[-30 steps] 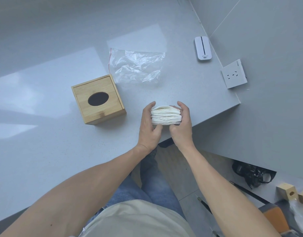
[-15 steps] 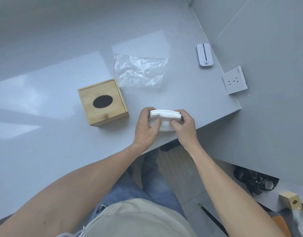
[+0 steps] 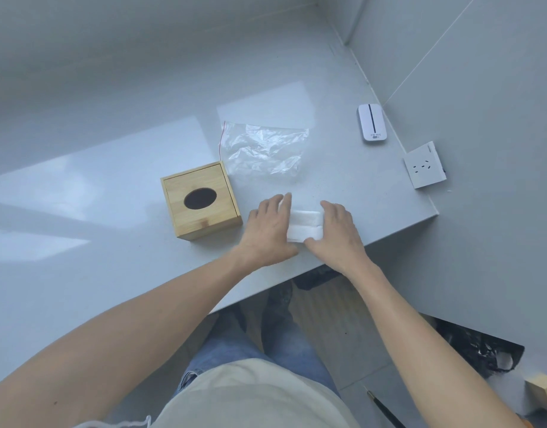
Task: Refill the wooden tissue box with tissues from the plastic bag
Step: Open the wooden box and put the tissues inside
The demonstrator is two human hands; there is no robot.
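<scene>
A white stack of tissues (image 3: 306, 225) lies flat on the grey table, close to its front edge. My left hand (image 3: 270, 230) presses on the stack's left side and my right hand (image 3: 338, 234) on its right side, each covering an end. The wooden tissue box (image 3: 201, 199) stands upright just left of my left hand, its dark oval slot facing up. Behind the stack lies the clear plastic bag (image 3: 262, 149), flat and crumpled, with a red seal strip on its left edge.
A small white device (image 3: 372, 122) lies at the table's far right by the wall. A white wall socket (image 3: 424, 165) sits on the wall next to the table's right corner. The table's front edge (image 3: 389, 233) runs just below my hands.
The stack, held upright between both hands a second ago, has been tipped forward and laid flat on the table. Both hands now rest on top of it.
</scene>
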